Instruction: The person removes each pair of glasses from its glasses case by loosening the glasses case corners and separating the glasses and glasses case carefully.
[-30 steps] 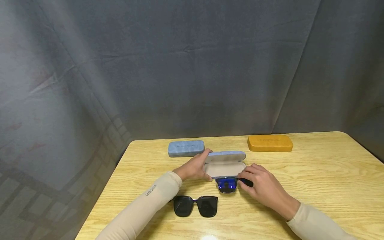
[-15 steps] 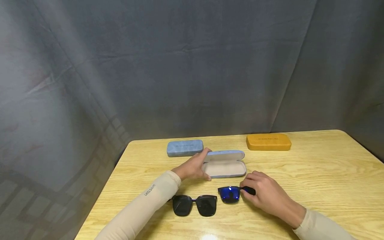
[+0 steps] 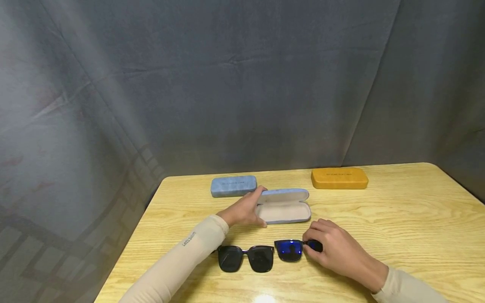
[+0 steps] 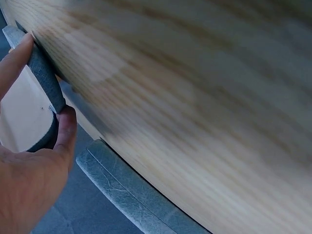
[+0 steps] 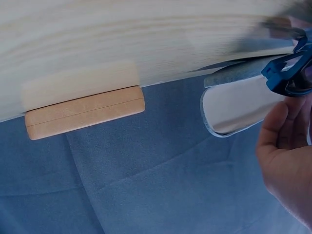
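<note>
My left hand (image 3: 245,211) grips the left end of a raised-lid blue glasses case (image 3: 286,213) with a pale lining and nothing inside. In the left wrist view, a thumb and finger (image 4: 67,129) span the edges of this case. Sunglasses with blue mirrored lenses (image 3: 289,251) are pinched near the bridge by my right hand (image 3: 335,246), whose fingers cover part of the frame. Their left corner comes right up to a pair of black sunglasses (image 3: 261,259) lying on the table. Beyond my right hand (image 5: 290,146), the case's lining shows in the right wrist view.
Behind my left hand lies a closed blue glasses case (image 3: 233,186). A closed orange glasses case (image 3: 339,179) sits at the back right of the wooden table (image 3: 409,219). Grey cloth (image 3: 242,92) hangs behind the table's far edge.
My right hand has drawn the blue-lens sunglasses away from the case, toward the front, to beside the black pair. My left hand keeps its grip on the case.
</note>
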Tool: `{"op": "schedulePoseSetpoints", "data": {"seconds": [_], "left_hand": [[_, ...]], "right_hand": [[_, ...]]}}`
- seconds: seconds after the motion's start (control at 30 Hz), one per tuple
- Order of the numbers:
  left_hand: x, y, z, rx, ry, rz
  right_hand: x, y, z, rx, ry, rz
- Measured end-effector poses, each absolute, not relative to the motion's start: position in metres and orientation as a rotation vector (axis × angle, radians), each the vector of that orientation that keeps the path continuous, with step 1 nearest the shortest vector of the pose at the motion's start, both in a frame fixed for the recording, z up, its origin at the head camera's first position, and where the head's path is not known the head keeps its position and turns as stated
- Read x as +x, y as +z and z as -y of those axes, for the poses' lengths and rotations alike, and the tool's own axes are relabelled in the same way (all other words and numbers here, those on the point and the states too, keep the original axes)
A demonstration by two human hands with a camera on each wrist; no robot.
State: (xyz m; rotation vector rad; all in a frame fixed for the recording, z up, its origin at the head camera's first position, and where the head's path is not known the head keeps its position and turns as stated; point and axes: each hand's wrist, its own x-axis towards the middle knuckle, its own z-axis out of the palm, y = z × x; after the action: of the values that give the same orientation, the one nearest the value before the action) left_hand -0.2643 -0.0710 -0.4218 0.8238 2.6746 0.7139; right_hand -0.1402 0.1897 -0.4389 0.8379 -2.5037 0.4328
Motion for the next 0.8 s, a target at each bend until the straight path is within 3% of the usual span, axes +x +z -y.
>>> {"op": "schedulePoseSetpoints", "data": {"seconds": [0.8], "left_hand": [[-0.267, -0.420, 0.071, 0.831, 0.697, -2.646]], "right_hand": [[-0.137, -0.441, -0.181, 0.913, 0.467, 2.472]]}}
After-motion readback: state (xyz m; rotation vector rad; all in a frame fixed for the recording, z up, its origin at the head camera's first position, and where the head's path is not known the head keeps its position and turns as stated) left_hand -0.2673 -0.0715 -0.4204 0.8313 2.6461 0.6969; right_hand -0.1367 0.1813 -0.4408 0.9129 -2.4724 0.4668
